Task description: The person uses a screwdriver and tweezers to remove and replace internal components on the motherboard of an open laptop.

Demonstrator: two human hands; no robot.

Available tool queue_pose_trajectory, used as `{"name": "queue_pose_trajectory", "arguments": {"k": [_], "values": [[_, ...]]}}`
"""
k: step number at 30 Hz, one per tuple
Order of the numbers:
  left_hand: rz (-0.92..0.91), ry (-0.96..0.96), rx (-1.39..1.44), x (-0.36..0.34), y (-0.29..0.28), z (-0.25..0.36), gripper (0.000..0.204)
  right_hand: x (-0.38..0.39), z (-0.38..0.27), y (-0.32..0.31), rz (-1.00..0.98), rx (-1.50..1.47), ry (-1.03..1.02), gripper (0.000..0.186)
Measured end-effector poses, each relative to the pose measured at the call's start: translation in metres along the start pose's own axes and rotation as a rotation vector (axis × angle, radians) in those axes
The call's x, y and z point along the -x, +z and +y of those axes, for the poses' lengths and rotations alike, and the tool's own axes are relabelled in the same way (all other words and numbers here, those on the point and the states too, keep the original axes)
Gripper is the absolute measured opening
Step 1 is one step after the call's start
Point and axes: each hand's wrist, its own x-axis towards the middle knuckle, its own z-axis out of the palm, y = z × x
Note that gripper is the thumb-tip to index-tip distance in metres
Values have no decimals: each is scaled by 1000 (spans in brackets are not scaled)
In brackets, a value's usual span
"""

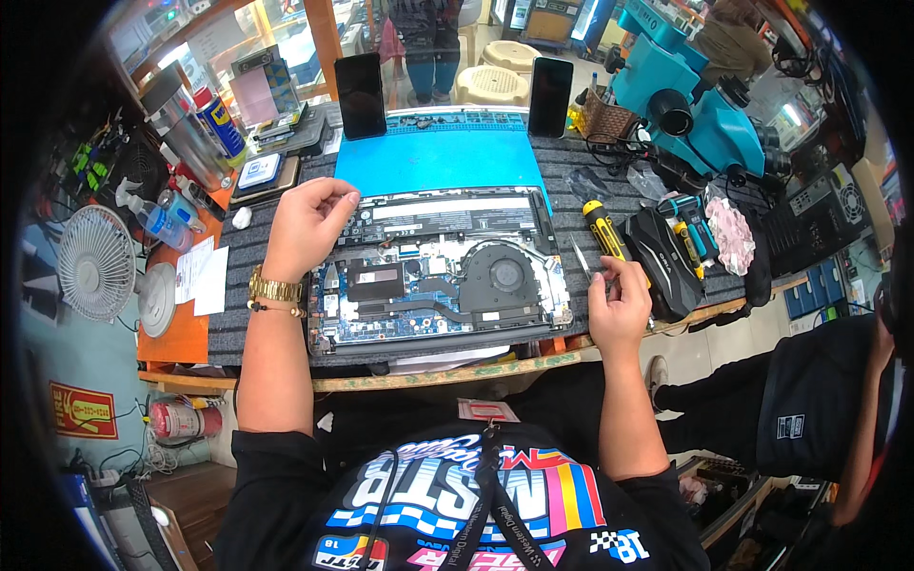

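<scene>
An opened laptop (433, 328) lies before me with its insides bare. A long black battery (433, 217) runs along its far side, and a round cooling fan (499, 274) sits right of the middle on the blue circuit board side. My left hand (309, 226) is over the laptop's far left corner, its fingers curled and pressed together; whatever they may hold is hidden. Just off the laptop's right edge, my right hand (621, 306) pinches a slim pair of pointed metal tweezers (580, 257), tip pointing away from me.
Behind the laptop lies a blue mat (438, 160) with two upright phones (360, 95). To the right are a yellow screwdriver (602, 226), a black graphics card box (659, 262) and a teal microscope (681, 95). A white fan (99, 262) stands left. Someone in black is at right.
</scene>
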Motion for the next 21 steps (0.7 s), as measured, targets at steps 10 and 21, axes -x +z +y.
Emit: {"name": "queue_pose_trajectory", "arguments": {"k": [10,21], "values": [[7,8,7,0,1,2,22,0,1,1,16,-17,-12,26],[5,26,-8,0,2,-1,20,1,-1,-2,7,-3,18,26]]}}
